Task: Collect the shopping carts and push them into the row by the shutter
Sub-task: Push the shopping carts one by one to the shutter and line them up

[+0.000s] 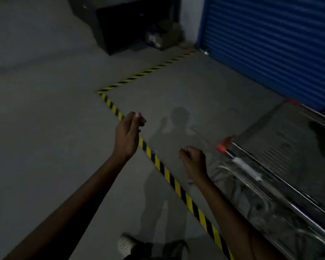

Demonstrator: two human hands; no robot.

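Though dim, carts point(281, 152) beside shutter point(270, 44).

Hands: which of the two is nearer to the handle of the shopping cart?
The right hand, curled and empty, close beside the red end of the shopping cart handle. The left hand is farther away, over the yellow-black floor tape.

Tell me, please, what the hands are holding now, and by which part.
Nothing is held. The left hand and the right hand hang in the air, fingers curled; the cart handle is near the right hand, untouched.
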